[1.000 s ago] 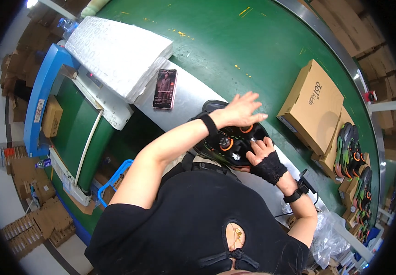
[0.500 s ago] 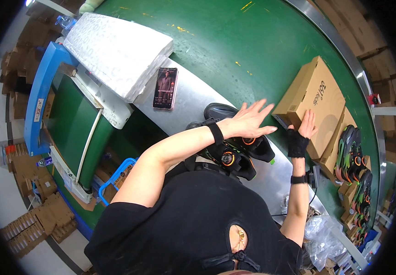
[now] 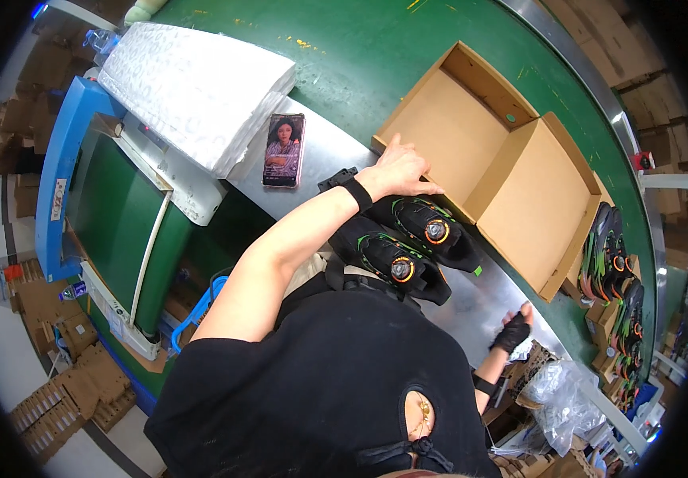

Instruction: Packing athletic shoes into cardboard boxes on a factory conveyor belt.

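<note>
An open brown cardboard shoe box (image 3: pixel 447 119) lies on the green table with its lid folded back to the right; its inside is bare. My left hand (image 3: pixel 402 169) has its fingers closed on the near left edge of the box. Between that hand and my body sits a pair of black shoes (image 3: pixel 403 247) with green trim and orange-ringed dials. Near the front edge of the metal strip, my right hand (image 3: pixel 513 331), in a black fingerless glove, has its fingers curled. Something white shows beneath it, but what it holds, if anything, is hidden.
A phone (image 3: pixel 284 151) with a lit screen rests on the metal strip (image 3: pixel 320 131) beside a white wrapped stack (image 3: pixel 200 88). A blue-framed machine (image 3: pixel 69 183) stands left. More shoes (image 3: pixel 607 255) line the right side, above clear plastic bags (image 3: pixel 563 398).
The closed box is now open, its lid swung to the right. My left hand has come down onto its edge. My right hand has left the box and moved down toward the table's front.
</note>
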Available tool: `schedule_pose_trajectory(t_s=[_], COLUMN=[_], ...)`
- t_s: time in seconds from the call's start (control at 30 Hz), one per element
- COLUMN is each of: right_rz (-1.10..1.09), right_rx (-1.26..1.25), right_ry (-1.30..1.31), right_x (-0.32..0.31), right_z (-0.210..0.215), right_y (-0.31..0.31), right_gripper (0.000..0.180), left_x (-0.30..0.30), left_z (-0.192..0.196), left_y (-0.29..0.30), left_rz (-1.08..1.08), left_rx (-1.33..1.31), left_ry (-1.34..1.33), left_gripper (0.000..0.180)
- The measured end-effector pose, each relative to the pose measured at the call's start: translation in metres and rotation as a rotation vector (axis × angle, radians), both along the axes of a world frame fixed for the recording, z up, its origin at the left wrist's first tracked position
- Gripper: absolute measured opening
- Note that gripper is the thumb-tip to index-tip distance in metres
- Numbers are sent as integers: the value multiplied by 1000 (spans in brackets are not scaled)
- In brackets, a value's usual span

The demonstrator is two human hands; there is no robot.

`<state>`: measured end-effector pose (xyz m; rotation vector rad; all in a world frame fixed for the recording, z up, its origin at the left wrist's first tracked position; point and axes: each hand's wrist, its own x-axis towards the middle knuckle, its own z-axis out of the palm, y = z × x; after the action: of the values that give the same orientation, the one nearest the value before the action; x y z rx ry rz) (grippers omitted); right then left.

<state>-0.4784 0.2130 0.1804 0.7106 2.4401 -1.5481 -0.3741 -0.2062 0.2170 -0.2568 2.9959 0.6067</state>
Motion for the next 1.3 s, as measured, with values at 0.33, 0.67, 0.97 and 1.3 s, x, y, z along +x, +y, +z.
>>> schedule_pose_trajectory(t_s=[0.33, 0.67, 0.97, 1.3], right_rz=[395, 223, 177, 52], right_rx=[826, 899, 943, 750], right_ry=[320, 292, 459, 796], right_x=[58, 48, 65, 59], right_z=[-67, -86, -70, 3], right_y=[18, 47, 30, -12], right_gripper=[44, 39, 27, 22], left_x=[91, 254, 252, 294], left_z=[6, -14, -24, 80], left_y=[-17, -241, -247, -263], left_rz=[352, 1060, 1068, 1291], left_rx=[205, -292, -360, -589], left_ry=[842, -29, 79, 863], left_gripper=[17, 60, 44, 27])
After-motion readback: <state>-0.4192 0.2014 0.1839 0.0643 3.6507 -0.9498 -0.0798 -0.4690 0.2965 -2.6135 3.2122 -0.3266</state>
